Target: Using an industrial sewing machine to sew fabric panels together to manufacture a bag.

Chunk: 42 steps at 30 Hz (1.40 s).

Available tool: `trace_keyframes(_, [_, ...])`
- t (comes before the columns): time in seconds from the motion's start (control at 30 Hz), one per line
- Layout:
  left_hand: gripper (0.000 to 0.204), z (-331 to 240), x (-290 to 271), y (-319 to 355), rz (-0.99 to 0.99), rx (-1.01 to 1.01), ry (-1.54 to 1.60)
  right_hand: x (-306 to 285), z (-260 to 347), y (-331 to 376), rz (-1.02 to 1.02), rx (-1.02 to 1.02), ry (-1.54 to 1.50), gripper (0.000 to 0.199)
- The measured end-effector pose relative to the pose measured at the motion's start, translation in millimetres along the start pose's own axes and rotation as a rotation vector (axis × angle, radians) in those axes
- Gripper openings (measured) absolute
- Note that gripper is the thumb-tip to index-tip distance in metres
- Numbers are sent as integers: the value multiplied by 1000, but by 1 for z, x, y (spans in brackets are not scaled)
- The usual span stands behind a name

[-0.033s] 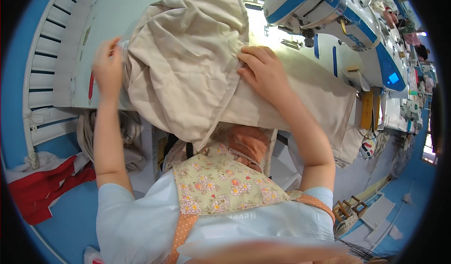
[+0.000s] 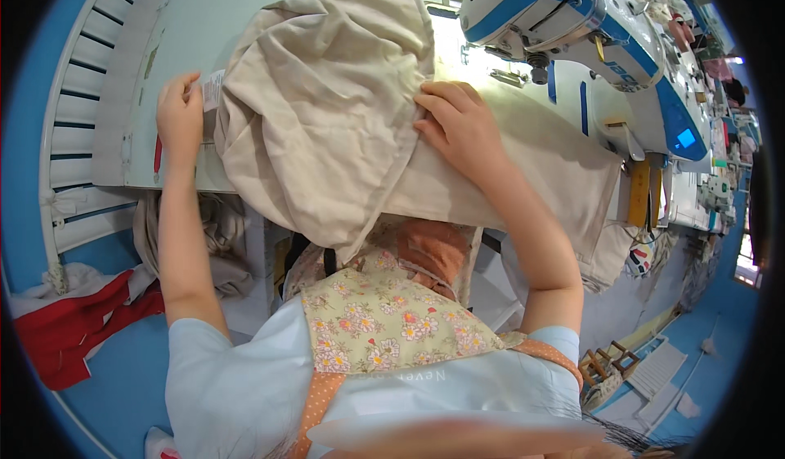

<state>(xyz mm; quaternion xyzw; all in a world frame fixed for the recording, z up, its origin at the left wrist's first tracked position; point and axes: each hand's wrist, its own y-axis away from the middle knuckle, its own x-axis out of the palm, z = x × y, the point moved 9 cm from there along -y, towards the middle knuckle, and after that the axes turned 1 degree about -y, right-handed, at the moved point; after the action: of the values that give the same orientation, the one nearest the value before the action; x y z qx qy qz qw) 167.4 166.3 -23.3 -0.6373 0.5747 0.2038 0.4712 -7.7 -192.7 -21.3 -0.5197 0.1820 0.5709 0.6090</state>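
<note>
A large bunched piece of beige fabric [image 2: 327,124] lies on the pale sewing table [image 2: 172,34], and part of it hangs over the front edge. My left hand [image 2: 180,120] grips its left edge beside a small white label [image 2: 213,91]. My right hand [image 2: 458,128] rests on the fabric's right side, fingertips pressed into a fold. A flatter beige length [image 2: 564,165] runs under that hand toward the white and blue sewing machine [image 2: 572,26].
A white slatted panel [image 2: 82,107] borders the table on the left. Red cloth [image 2: 74,328] and grey cloth [image 2: 221,246] lie below the table. More machines and clutter line the right side [image 2: 703,148]. A small wooden stool [image 2: 605,365] stands on the blue floor.
</note>
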Motion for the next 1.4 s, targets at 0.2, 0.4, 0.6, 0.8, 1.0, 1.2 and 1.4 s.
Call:
trace_keyframes(0.2, [34, -30, 92, 19, 503, -227, 615, 2, 0, -5, 29, 17, 7, 36])
trace_keyframes(0.4, [89, -152, 153, 50, 888, -198, 1228, 9, 2, -2, 91, 41, -12, 39])
trace_keyframes(0.6, [81, -175, 146, 38, 1013, -339, 1351, 7, -1, 4, 88, 72, 46, 40])
trace_keyframes(0.8, [72, -68, 95, -59, 659, -11, 645, 5, 2, 6, 88, 61, -4, 41])
trace_keyframes(1.0, [35, -149, 16, -84, 258, 603, 230, 6, 0, 8, 94, 72, -37, 42])
trace_keyframes(1.2, [39, -253, 121, 39, 599, 917, 300, 2, 10, 12, 123, 35, -48, 44])
trace_keyframes(1.4, [39, -262, 121, 60, 480, 988, 100, -6, -3, 16, 118, 103, -214, 46])
